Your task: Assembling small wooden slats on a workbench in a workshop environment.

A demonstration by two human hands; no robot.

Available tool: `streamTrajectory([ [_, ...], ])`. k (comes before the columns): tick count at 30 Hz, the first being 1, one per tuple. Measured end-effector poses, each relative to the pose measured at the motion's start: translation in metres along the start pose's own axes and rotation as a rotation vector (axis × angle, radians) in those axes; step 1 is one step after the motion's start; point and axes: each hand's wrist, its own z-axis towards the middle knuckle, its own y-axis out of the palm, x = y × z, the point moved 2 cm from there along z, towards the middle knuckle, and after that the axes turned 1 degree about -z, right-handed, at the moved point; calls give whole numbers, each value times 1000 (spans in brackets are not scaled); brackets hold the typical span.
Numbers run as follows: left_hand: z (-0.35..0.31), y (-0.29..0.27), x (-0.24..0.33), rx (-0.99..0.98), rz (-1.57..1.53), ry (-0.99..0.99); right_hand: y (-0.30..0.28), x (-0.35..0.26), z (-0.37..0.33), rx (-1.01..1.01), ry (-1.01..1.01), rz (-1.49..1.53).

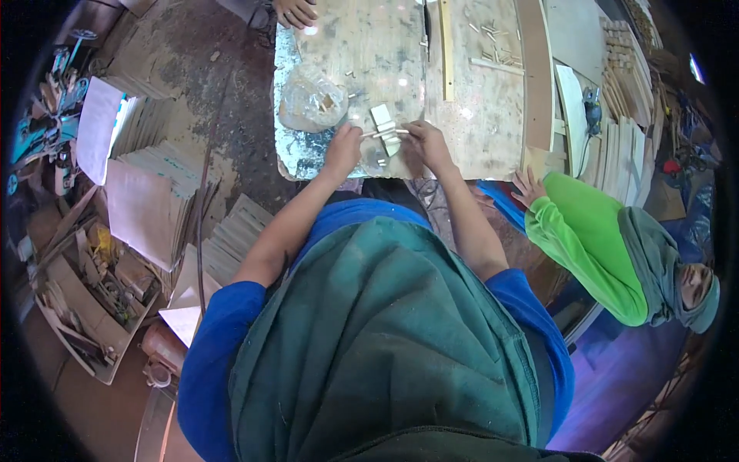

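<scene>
Near the front edge of the worktable (362,61), a small pale wooden piece (382,117) made of crossing flat parts lies between my hands. My left hand (344,149) is closed with its fingertips on a thin wooden dowel (369,135) that points toward the piece from the left. My right hand (428,145) pinches the end of a short wooden dowel (402,131) on the other side. I cannot tell whether the two dowels are one rod. A clear plastic bag (308,96) with small wooden bits sits beyond my left hand.
A long wooden strip (446,54) and scattered dowels (504,54) lie farther right on the table. One person's hand (296,11) rests at the far left corner. Another person in a green sleeve (585,231) has a hand at the right corner. Stacked boards (142,208) stand left.
</scene>
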Motion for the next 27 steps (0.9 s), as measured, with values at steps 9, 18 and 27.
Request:
streamTrajectory([
  [9, 4, 9, 33, 148, -185, 116, 2, -2, -7, 135, -87, 106],
  [18, 10, 17, 35, 72, -126, 45, -3, -23, 15, 174, 7, 195],
  [27, 10, 20, 32, 120, -164, 3, 4, -3, 13, -50, 201, 118],
])
